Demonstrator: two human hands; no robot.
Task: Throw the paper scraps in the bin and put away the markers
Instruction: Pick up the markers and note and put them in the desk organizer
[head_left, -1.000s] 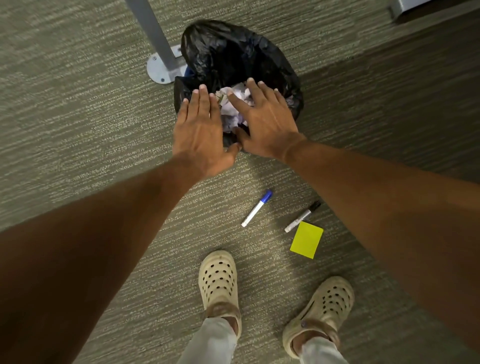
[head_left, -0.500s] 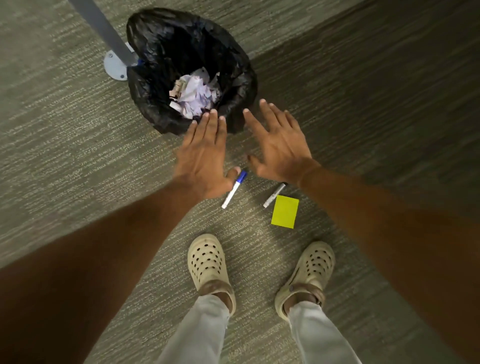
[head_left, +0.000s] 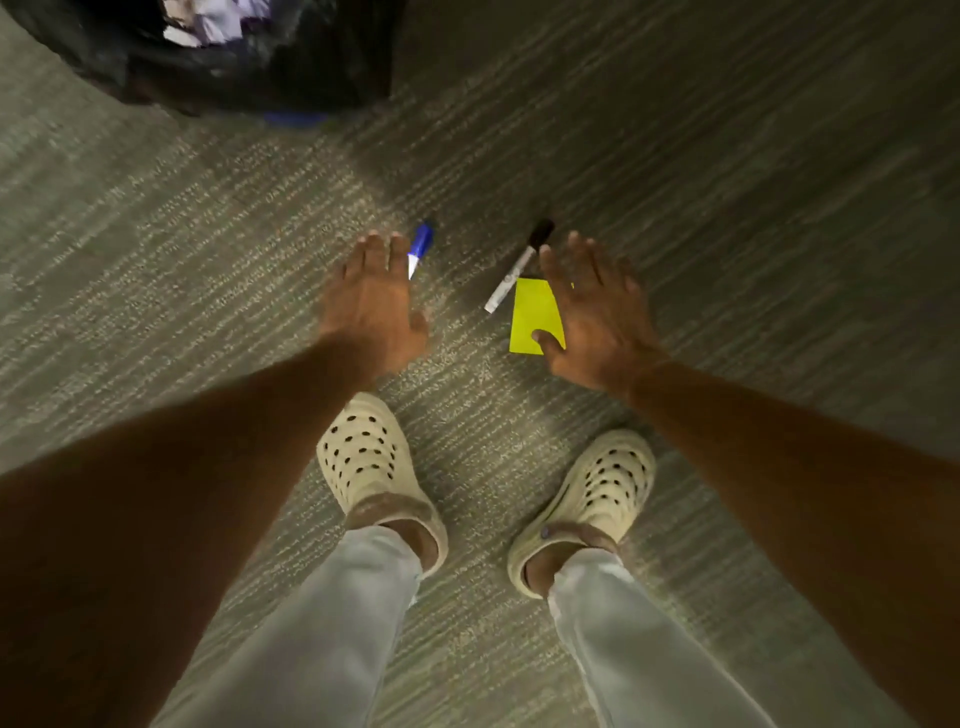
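On the carpet, counted: two markers, one yellow note, one bin, two hands, two shoes.
Blue marker (head_left: 418, 251): lying just left of the yellow note (head_left: 535, 315), cap pointing toward the bin; its lower end is hiding under the left hand.
Black marker (head_left: 517, 268): lying slanted, its white end touching the note's top left corner.
Left hand (head_left: 375, 307): hanging flat above the carpet, fingers spread, gripping nothing.
Right hand (head_left: 597, 312): hanging over the note's right side, fingers spread, gripping nothing.
Bin (head_left: 249, 67): sitting well beyond the note at the top left edge, black liner showing crumpled paper scraps (head_left: 210, 21).
Open room: bare carpet (head_left: 727, 182) lying right of the note.
Shoes: left shoe (head_left: 371, 465) and right shoe (head_left: 592, 501) standing nearer than the note.
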